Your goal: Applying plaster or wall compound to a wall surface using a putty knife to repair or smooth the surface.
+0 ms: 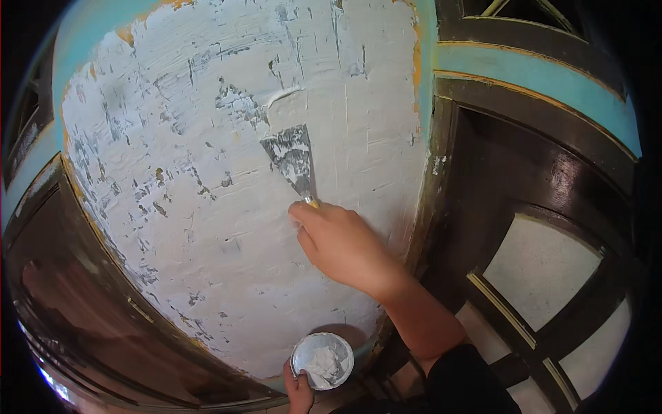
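Note:
My right hand (345,245) grips a wide metal putty knife (289,155) by its handle, the white-smeared blade lying at the middle of the patchy white wall (179,255). A small raised streak of white compound shows just above the blade, and grey spots show through the coat on the left half. Low in the view my left hand (298,386) holds a round tub (303,345) with white paste inside, its thumb over the rim.
A dark brown door (493,165) with pale square panels stands to the right, another brown door (69,262) to the left. Teal painted bands (524,65) with orange-edged borders run beside the white area. A sliver of tiled floor (331,399) shows at the bottom.

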Motion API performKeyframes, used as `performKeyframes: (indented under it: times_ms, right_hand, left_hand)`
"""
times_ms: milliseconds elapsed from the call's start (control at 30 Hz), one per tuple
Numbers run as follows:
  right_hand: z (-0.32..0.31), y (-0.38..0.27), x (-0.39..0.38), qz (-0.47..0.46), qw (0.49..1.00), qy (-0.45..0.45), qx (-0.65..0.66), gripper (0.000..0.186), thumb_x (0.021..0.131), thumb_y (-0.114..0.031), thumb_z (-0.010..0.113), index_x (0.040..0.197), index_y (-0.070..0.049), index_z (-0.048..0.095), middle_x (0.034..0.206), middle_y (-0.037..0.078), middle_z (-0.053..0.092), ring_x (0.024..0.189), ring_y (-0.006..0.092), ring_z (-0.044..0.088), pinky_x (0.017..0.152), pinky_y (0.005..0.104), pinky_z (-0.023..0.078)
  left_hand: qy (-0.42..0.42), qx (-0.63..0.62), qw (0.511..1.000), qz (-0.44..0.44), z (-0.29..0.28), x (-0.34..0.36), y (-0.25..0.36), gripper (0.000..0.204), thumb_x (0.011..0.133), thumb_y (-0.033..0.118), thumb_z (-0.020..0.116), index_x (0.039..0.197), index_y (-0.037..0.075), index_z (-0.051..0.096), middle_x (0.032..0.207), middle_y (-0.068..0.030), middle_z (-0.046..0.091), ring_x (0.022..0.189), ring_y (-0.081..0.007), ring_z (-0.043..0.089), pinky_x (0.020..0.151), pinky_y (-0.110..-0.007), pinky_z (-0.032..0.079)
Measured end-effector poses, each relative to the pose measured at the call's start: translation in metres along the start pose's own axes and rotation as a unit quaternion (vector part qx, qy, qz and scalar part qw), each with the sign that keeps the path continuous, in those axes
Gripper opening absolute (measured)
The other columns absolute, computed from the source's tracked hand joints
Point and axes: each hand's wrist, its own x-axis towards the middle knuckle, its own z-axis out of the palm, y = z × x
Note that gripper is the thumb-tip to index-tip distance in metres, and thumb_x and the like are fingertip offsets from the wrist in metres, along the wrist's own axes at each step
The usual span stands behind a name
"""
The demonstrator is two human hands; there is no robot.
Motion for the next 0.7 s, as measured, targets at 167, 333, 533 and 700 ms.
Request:
performKeyframes:
  times_ms: [167,333,533,700]
  right_hand:
    - [-0.011,-0.002,-0.025,-0.067,0.994,0.080,0.015,0.013,0.082,-0.010,0.054,0.095,-0.006,0.055,0.073,0.018,0.057,0.068,0.0372,0.059,0.059,0.0452,0.047]
    - [-0.050,-0.014,0.007,-0.099,0.990,0.102,-0.014,0.009,0.082,-0.008,0.052,0.089,-0.005,0.057,0.069,0.016,0.058,0.063,0.0371,0.058,0.056,0.0440,0.045]
    - [-0.064,-0.011,0.025,-0.088,0.989,0.035,-0.114,0.010,0.084,-0.009,0.050,0.085,-0.003,0.057,0.062,0.020,0.054,0.061,0.0406,0.053,0.056,0.0469,0.040]
    - [-0.059,-0.009,0.026,-0.087,0.993,0.003,-0.077,0.012,0.085,-0.012,0.048,0.082,-0.002,0.054,0.064,0.022,0.054,0.063,0.0427,0.053,0.059,0.0501,0.040]
  left_hand:
    - [0.003,0.000,1.000,-0.001,-0.002,0.000,0.002,0.045,0.084,-0.001,0.041,0.129,0.000,0.040,0.123,-0.0147,0.050,0.113,-0.0218,0.047,0.100,-0.033,0.034]
    - [-0.008,0.009,0.997,-0.078,-0.006,-0.004,0.003,0.046,0.087,0.003,0.042,0.132,0.000,0.036,0.126,-0.0151,0.048,0.114,-0.0229,0.046,0.099,-0.033,0.035]
    - [-0.050,0.058,0.977,-0.197,-0.012,-0.002,0.001,0.050,0.093,0.013,0.042,0.140,0.000,0.028,0.133,-0.0164,0.043,0.117,-0.0255,0.045,0.098,-0.034,0.035]
    - [-0.077,0.090,0.955,-0.271,-0.010,0.000,0.005,0.055,0.097,0.019,0.042,0.145,0.001,0.022,0.138,-0.0173,0.040,0.120,-0.0273,0.043,0.097,-0.034,0.036]
